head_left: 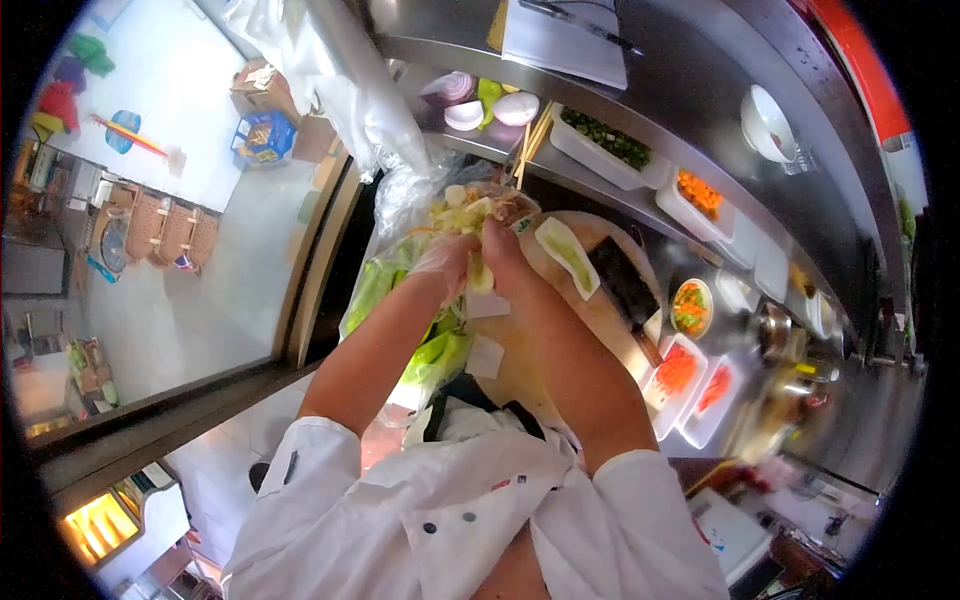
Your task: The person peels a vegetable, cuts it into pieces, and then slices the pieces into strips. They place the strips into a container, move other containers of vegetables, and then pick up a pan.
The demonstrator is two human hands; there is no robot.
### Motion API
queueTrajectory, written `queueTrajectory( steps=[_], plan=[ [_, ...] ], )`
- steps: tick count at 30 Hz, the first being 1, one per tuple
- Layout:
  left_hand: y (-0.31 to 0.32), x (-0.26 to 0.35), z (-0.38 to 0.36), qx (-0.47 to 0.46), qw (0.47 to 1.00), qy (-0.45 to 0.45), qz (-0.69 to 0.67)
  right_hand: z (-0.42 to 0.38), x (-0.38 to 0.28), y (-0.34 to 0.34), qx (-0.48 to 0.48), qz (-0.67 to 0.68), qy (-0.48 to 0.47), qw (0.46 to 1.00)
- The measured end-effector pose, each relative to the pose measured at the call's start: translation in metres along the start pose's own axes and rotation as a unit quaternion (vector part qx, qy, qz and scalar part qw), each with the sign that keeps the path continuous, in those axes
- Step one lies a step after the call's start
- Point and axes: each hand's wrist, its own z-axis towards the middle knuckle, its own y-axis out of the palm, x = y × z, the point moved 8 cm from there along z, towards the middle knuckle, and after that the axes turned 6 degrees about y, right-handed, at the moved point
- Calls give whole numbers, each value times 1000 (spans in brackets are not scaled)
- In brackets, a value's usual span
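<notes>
**Cabbage half stripped**

Head view: some pale pieces already lay piled in the bowl (pixel 500 205) past your hands, but green leaves (pixel 385 285) to the left remained whole. Your gloved left hand (pixel 447 262) and right hand (pixel 507 265) were closed together on a pale leaf (pixel 482 272) above the board (pixel 590 310), near the cleaver (pixel 622 283).

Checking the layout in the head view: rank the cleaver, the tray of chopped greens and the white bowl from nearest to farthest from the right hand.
1. cleaver, on the cutting board just beside the right hand.
2. tray of chopped greens, on the shelf beyond.
3. white bowl, farther along the upper shelf.
</notes>
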Motion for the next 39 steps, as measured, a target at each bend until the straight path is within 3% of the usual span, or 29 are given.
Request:
queueTrajectory(
  steps=[3, 5, 6, 8, 11, 13, 15, 17, 21, 23, 24, 26, 27, 29, 30, 31, 32, 36, 37, 38, 39],
  plan=[
    [1, -10, 8, 42, 996, -41, 65, -2, 7, 0, -1, -12, 26, 1000],
    [13, -49, 22, 109, 965, -99, -215, 1, 10, 3, -12, 18, 19, 1000],
    [17, -59, 31, 110, 965, -99, -215, 3, 12, 4, -18, 32, 16, 999],
    [35, -95, 44, 103, 909, -216, -341, 2, 10, 5, -24, 47, 13, 999],
    [44, -130, 73, 50, 936, -200, -286, 1, 9, 4, -30, -7, 14, 999],
    [44, -138, 74, 77, 928, -208, -300, 8, 14, 5, -28, -2, 29, 999],
    [35, -119, 61, 103, 919, -218, -314, 16, 20, 5, -22, 15, 33, 999],
    [6, -49, 30, 61, 966, -199, -156, 20, 24, 3, -15, 34, 36, 999],
    [1, -45, 26, 19, 980, -177, -87, 31, 34, 2, -28, 43, 64, 997],
    [-5, -23, 6, 66, 950, -263, -155, 43, 43, 0, -28, 29, 72, 997],
    [-3, -27, 8, 66, 950, -263, -155, 47, 46, 2, -49, 48, 74, 995],
    [15, -51, 17, 88, 893, -281, -339, 42, 43, 4, -69, 68, 76, 992],
    [20, -77, 24, 88, 894, -280, -340, 29, 35, 4, -74, 109, 84, 988],
    [20, -70, 45, -12, 962, 2, -273, 16, 26, 0, -76, 151, 90, 981],
    [20, -70, 46, -13, 962, 3, -273, 12, 24, -1, -103, 143, 91, 980],
    [22, -58, 32, 5, 900, -134, -416, 9, 24, 0, -129, 134, 93, 978],
    [32, -56, 16, 24, 798, -266, -540, 9, 26, 0, -128, 135, 94, 978],
    [31, -72, 7, 46, 795, -284, -534, -6, 21, 1, -77, 122, 65, 987],
    [6, -54, 14, -7, 981, -76, -179, -16, 14, -1, -53, 84, 49, 994],
    [7, -24, 10, -58, 964, 147, 214, -23, 11, 2, -54, 83, 49, 994],
    [7, -24, 11, -58, 964, 147, 214, -30, 7, 3, -41, 61, 45, 996]
  ],
)
